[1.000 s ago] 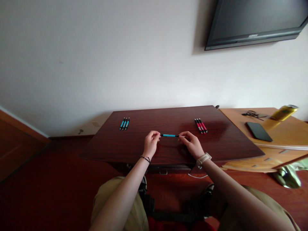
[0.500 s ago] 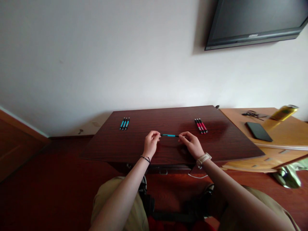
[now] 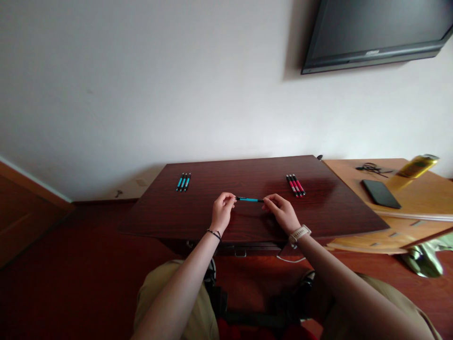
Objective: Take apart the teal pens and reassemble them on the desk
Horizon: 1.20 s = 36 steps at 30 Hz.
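A blue pen with black ends (image 3: 249,199) lies crosswise between my two hands, over the middle of the dark wood table (image 3: 233,174). My left hand (image 3: 223,205) pinches its left end between thumb and fingers. At the other end, the fingertips of my right hand (image 3: 280,210) close on the pen's tip. To the left, three blue pens (image 3: 183,182) lie side by side. On the right is a row of several red pens (image 3: 296,185), also lined up together.
A lighter wooden cabinet (image 3: 432,189) adjoins the table on the right. It bears a black phone (image 3: 381,193), a dark cable (image 3: 373,169) and a yellow can (image 3: 418,166). A television (image 3: 375,33) hangs on the wall above. My legs are below the table's front edge.
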Available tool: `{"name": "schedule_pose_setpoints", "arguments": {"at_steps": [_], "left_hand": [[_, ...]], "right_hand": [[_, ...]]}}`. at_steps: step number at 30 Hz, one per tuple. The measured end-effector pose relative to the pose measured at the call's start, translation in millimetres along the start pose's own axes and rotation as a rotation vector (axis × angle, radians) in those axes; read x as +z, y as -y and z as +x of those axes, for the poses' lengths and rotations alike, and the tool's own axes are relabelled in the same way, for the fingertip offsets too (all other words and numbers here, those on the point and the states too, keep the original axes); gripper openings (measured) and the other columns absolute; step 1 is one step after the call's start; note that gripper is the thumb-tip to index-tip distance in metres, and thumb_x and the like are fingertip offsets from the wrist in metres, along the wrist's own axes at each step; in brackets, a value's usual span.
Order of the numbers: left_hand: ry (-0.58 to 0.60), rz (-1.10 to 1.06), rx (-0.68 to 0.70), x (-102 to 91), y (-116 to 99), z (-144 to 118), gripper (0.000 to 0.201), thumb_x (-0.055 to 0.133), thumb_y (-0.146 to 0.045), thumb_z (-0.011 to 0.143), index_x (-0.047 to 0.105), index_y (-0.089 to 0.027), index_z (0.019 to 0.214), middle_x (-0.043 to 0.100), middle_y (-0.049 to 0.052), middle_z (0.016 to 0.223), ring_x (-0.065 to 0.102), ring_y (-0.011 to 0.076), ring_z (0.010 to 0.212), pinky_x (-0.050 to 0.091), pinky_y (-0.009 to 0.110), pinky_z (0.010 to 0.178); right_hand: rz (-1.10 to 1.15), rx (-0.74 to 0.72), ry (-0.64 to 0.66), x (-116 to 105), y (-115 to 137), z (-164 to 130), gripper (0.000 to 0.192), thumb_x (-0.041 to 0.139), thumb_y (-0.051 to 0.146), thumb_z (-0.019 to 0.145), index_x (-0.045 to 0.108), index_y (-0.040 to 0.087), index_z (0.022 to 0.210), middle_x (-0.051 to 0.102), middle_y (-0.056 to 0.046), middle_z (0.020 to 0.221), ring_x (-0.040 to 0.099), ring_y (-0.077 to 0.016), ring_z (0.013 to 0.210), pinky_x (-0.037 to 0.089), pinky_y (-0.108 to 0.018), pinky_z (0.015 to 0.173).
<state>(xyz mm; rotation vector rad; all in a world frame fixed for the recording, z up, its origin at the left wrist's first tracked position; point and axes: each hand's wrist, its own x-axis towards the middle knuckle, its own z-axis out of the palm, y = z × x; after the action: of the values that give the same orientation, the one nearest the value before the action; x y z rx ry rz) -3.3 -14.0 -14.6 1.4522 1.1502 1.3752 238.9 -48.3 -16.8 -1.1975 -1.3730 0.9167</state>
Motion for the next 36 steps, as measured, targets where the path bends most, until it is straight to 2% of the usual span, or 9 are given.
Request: {"name": "schedule_pose_setpoints", "arguments": {"at_steps": [6,13,18,28,36], "left_hand": [[0.002,-0.012,-0.002,0.0,0.5,0.2,0.022,0.068,-0.040,0.090,0.069,-0.019,0.095,0.074,0.008,0.092,0.070,0.0192,0.083,0.053,0.028,0.070],[-0.003,-0.013,-0.008,0.7,-0.1,0.9,0.022,0.068,-0.041,0.089,0.068,-0.019,0.093,0.074,0.007,0.090,0.070,0.0196,0.083,0.054,0.029,0.070],[-0.003,-0.013,-0.010,1.0,-1.7,0.1,0.024,0.069,-0.043,0.089,0.069,-0.019,0.093,0.074,0.008,0.090,0.071,0.0202,0.083,0.054,0.029,0.070],[0.000,-0.006,-0.010,0.2,-0.4,0.3,0.024,0.069,-0.042,0.090,0.069,-0.019,0.094,0.074,0.008,0.092,0.071,0.0199,0.084,0.055,0.029,0.070],[-0.008,0.001,-0.013,0.2,-0.5,-0.1,0.025,0.069,-0.043,0.089,0.069,-0.019,0.094,0.075,0.008,0.091,0.071,0.0203,0.083,0.055,0.029,0.070]], "right_hand": [[0.044,-0.007,-0.011,0.1,-0.9,0.3,0.042,0.075,0.058,0.087,0.069,0.023,0.107,0.075,-0.006,0.093,0.066,-0.0212,0.077,0.052,-0.033,0.070],[0.064,-0.004,0.017,0.5,0.7,-0.5,0.034,0.070,0.054,0.092,0.067,0.022,0.101,0.073,-0.005,0.086,0.066,-0.0210,0.077,0.050,-0.032,0.070],[0.069,0.010,0.001,0.6,-0.8,-0.5,0.036,0.076,0.051,0.088,0.066,0.023,0.108,0.075,-0.005,0.092,0.068,-0.0215,0.080,0.052,-0.033,0.074],[0.033,0.014,-0.004,0.8,1.2,-0.6,0.034,0.075,0.050,0.087,0.068,0.023,0.107,0.075,-0.005,0.092,0.066,-0.0208,0.076,0.051,-0.033,0.070],[0.034,0.027,0.012,0.6,2.1,-0.6,0.040,0.072,0.059,0.088,0.067,0.023,0.104,0.075,-0.006,0.087,0.067,-0.0217,0.076,0.051,-0.032,0.067]]}}
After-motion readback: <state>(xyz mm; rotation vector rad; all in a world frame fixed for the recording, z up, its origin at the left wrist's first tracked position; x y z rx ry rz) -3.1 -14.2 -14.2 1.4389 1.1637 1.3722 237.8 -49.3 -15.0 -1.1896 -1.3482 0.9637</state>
